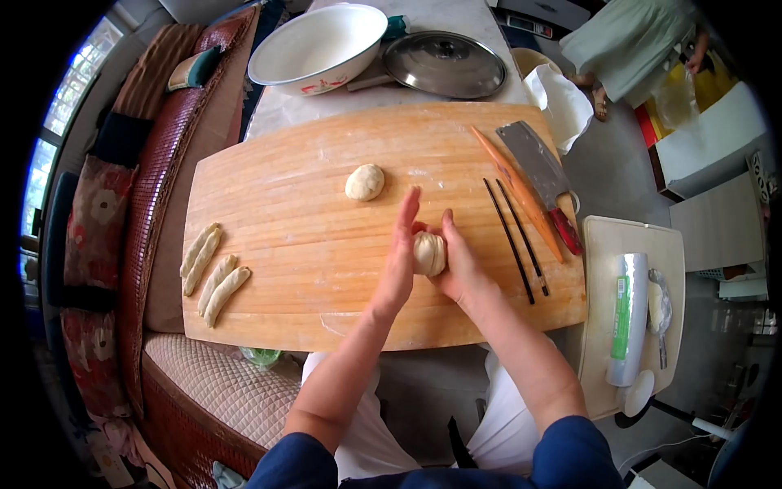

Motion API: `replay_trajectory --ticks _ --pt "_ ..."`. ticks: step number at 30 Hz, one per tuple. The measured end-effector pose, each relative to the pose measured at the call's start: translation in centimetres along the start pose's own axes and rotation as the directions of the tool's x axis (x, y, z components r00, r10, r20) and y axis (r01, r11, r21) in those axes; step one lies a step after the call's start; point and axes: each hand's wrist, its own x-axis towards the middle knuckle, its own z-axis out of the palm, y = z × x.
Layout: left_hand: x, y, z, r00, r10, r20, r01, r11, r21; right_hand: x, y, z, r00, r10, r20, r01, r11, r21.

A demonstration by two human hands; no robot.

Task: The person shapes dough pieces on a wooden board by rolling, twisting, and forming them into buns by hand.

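Between my left hand (401, 257) and my right hand (463, 261) is a ball of pale dough (429, 253) with folds on its surface. My left palm is pressed against its left side with the fingers stretched upward, and my right hand cups the other side. A second dough ball (364, 182) lies on the wooden board (285, 204), up and left of my hands. Several twisted dough strips (216, 285) rest at the board's left end.
Right of my hands lie black chopsticks (515, 236), a wooden rolling pin (517, 191) and a cleaver (538, 163). Behind the board are a white basin (318, 49) and a metal lid (445, 65). A roll of plastic wrap (629, 318) lies at right. A person (627, 41) stands far right.
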Motion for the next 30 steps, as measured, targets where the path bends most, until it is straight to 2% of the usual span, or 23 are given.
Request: replay_trajectory --ticks 2,3,5,8,9,12,13,14,15,16,17,18,19,21,22,24,25,26,28,30 --pt "0.1 1.4 0.8 0.991 0.005 -0.137 -0.03 0.983 -0.181 -1.4 -1.3 1.8 0.995 0.014 0.095 -0.018 0.999 0.041" --pt "0.0 1.4 0.5 0.99 -0.013 -0.139 -0.001 0.995 -0.097 -1.7 -1.4 2.5 0.999 0.015 0.033 -0.016 0.999 0.045" --pt "-0.6 1.4 -0.6 0.988 -0.045 -0.147 0.057 0.996 0.073 -2.4 -1.7 3.6 1.0 0.008 0.011 -0.008 0.999 0.033" --pt "-1.6 2.0 0.4 0.998 -0.002 -0.064 0.011 0.99 0.138 -1.6 -1.3 2.5 0.996 -0.074 0.05 0.077 0.995 -0.071" --pt "-1.7 1.7 0.7 0.997 0.038 -0.073 -0.025 0.985 0.172 -1.5 -1.3 2.6 0.991 -0.108 0.078 0.117 0.986 -0.118" --pt "-1.9 1.8 0.9 0.992 -0.008 -0.125 0.027 0.988 0.153 -2.6 -1.5 3.5 0.98 -0.169 0.108 0.19 0.955 -0.227" --pt "-1.8 2.5 0.9 0.985 -0.05 -0.166 0.065 0.994 0.088 -2.8 -1.6 4.1 0.969 -0.186 0.16 0.22 0.949 -0.228" --pt "-1.5 2.4 0.3 0.968 -0.153 -0.2 0.119 0.978 -0.172 -2.7 -1.6 4.2 0.967 -0.177 0.183 0.215 0.953 -0.213" --pt "-1.3 2.0 -0.6 0.945 -0.257 -0.203 0.152 0.893 -0.423 -2.6 -1.8 4.1 0.964 -0.168 0.204 0.209 0.958 -0.198" --pt "-1.0 1.3 -1.6 0.919 -0.354 -0.174 0.164 0.745 -0.646 -2.7 -2.0 4.1 0.961 -0.16 0.224 0.202 0.962 -0.184" --pt "-0.6 0.4 -3.5 0.904 -0.38 -0.198 0.135 0.692 -0.709 -3.0 -2.5 4.0 0.965 -0.115 0.234 0.172 0.956 -0.237" --pt "0.2 0.3 -5.1 0.922 -0.276 -0.27 0.043 0.769 -0.638 -3.1 -2.8 3.8 0.968 -0.1 0.23 0.163 0.947 -0.276" --pt "1.4 0.7 -7.3 0.928 -0.151 -0.342 -0.04 0.869 -0.493 -3.1 -2.9 3.5 0.972 -0.085 0.22 0.152 0.938 -0.311" --pt "4.1 2.8 -10.8 0.892 0.002 -0.451 -0.137 0.954 -0.267 -3.1 -3.1 3.1 0.973 -0.078 0.215 0.152 0.924 -0.351" --pt "5.4 3.8 -12.5 0.861 0.038 -0.507 -0.097 0.991 -0.089 -3.1 -3.2 2.9 0.973 -0.081 0.218 0.156 0.921 -0.356" --pt "8.5 5.6 -14.3 0.851 0.126 -0.51 -0.013 0.976 0.219 -3.0 -3.5 2.5 0.969 -0.084 0.233 0.168 0.913 -0.372" --pt "10.6 4.8 -16.1 0.864 0.179 -0.47 -0.012 0.942 0.337 -3.0 -3.6 2.3 0.967 -0.083 0.24 0.172 0.909 -0.38" --pt "12.8 3.4 -17.8 0.847 0.309 -0.433 -0.02 0.832 0.554 -3.1 -3.7 2.1 0.966 -0.083 0.243 0.176 0.905 -0.388" --pt "15.6 4.2 -17.4 0.831 0.512 -0.217 -0.124 0.551 0.825 -3.2 -4.2 1.8 0.963 -0.095 0.251 0.192 0.897 -0.398" --pt "18.2 1.8 -18.7 0.908 0.413 -0.07 -0.111 0.399 0.91 -3.3 -4.6 1.8 0.962 -0.103 0.252 0.202 0.891 -0.407"
